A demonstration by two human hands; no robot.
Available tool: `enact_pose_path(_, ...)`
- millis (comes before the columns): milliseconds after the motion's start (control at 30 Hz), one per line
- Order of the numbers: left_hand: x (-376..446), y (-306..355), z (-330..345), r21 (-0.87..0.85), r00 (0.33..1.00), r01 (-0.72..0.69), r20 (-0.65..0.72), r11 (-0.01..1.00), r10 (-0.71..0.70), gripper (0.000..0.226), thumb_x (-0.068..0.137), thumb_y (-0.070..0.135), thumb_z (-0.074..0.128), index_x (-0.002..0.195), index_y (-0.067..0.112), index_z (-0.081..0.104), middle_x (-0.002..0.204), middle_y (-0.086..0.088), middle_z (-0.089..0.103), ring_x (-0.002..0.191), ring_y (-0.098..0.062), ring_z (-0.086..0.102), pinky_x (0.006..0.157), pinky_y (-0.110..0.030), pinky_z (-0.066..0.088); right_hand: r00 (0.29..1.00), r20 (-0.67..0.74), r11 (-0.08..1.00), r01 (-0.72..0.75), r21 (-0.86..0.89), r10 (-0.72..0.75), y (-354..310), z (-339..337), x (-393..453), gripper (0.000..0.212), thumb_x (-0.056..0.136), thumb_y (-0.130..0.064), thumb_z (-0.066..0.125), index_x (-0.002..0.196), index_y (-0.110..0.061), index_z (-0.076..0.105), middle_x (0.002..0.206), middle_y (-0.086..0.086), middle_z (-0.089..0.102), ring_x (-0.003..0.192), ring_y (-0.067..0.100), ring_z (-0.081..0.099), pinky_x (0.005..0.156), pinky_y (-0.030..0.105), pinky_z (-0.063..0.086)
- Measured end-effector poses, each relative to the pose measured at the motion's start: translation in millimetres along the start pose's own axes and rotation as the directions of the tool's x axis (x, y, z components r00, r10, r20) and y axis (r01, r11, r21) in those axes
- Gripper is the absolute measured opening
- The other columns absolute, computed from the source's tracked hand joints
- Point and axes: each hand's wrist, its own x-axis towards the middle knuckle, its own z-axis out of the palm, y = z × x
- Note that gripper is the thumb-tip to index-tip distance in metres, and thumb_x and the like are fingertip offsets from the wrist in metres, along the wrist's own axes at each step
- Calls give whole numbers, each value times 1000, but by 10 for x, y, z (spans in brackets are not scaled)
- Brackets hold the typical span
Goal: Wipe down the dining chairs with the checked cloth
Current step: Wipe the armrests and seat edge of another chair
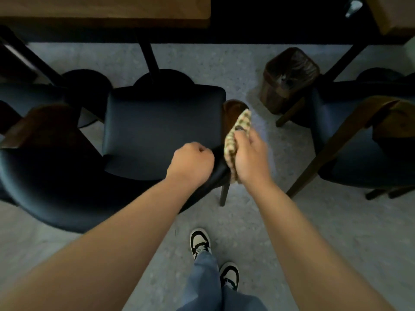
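The person stands just behind a dark padded dining chair [157, 129], looking straight down on it, both bare forearms reaching forward over the curved backrest [56, 187]. The left hand [190, 161] is curled into a fist around the right end of that backrest, knuckles up, gripping the black padding where it bends toward the arm. The right hand [249, 156] sits just beside it, fingers wrapped round the checked cloth [238, 133], a cream and green-brown piece bunched lengthwise in the palm. The cloth lies against the brown wooden armrest [233, 113] on the chair's right side, its far end spilling past the fingertips onto the wood and its near end hanging below the heel of the hand. The two hands are near each other but do not seem to touch. The chair is drawn up to a wooden table [107, 10] on black legs. Another dark chair [27, 95] stands to the left, and a third chair [359, 153] with a wooden frame stands well apart on the right. Between the middle and right chairs a small brown bin [289, 79] rests on the grey speckled floor [280, 221]. Below, blue jeans [206, 279] and black-and-white sneakers [199, 242] show.
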Motion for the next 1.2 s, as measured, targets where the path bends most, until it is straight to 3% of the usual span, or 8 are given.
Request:
enact_pose_path(200,-166,-255,-319,-199,982,-188,-70,962,177,20,91,21,51,99,31,66,102,6,71,98,-14,66,96,-35,51,833,396,681,547,-486,-386,46,-179,-61,65,97,-38,32,152,-10,13,161,4,5,147,14,-7,120,35,0)
enact_pose_path(333,-388,-773,-945,395,904,-423,242,816,352,21,99,37,46,110,32,63,100,9,66,93,-13,61,88,-34,49,828,265,761,559,-328,-494,117,-195,-196,74,89,-42,53,147,-7,24,150,9,30,136,9,25,109,8,18)
enact_pose_path(400,-474,-1021,-1110,504,911,-407,285,762,298,29,99,45,39,105,33,64,92,9,66,83,-12,61,81,-36,51,802,240,723,597,-348,-547,184,-106,-254,58,88,-44,50,133,-7,46,141,9,44,138,15,27,113,20,20)
enact_pose_path(533,-399,-1125,-1076,470,884,-465,191,750,427,29,96,45,41,92,30,66,76,7,65,67,-11,60,66,-37,52,712,311,567,695,-443,-630,270,-34,-218,45,88,-40,52,112,-3,64,127,12,59,138,33,31,117,45,20)
enact_pose_path(667,-424,-1257,-1053,462,803,-526,-7,714,596,39,96,38,37,70,18,59,54,4,56,48,-14,53,48,-37,46,736,250,557,652,-515,-630,187,9,-244,36,92,-20,42,106,0,68,114,12,67,128,28,47,117,22,9)
enact_pose_path(967,-366,-1360,-1092,213,734,-631,-147,746,663,37,91,32,45,64,10,56,51,-2,55,46,-22,53,49,-39,48,786,183,490,530,-693,-590,28,631,-899,42,97,-22,36,91,-1,71,93,12,72,93,24,66,115,28,23)
enact_pose_path(1067,-288,-1402,-1237,109,799,-601,47,792,600,37,91,44,39,83,19,64,73,1,67,67,-20,63,67,-41,54,784,325,445,583,-680,-530,-32,575,-1050,41,96,-30,41,118,-5,65,119,8,66,119,19,56,117,30,18)
enact_pose_path(1200,-9,-1630,-1757,454,657,-752,581,478,481,50,93,66,24,126,44,54,114,14,64,102,-12,60,88,-39,51,795,447,337,587,-736,-410,-94,357,-951,55,95,-46,36,134,-12,53,138,3,53,136,16,38,119,33,1)
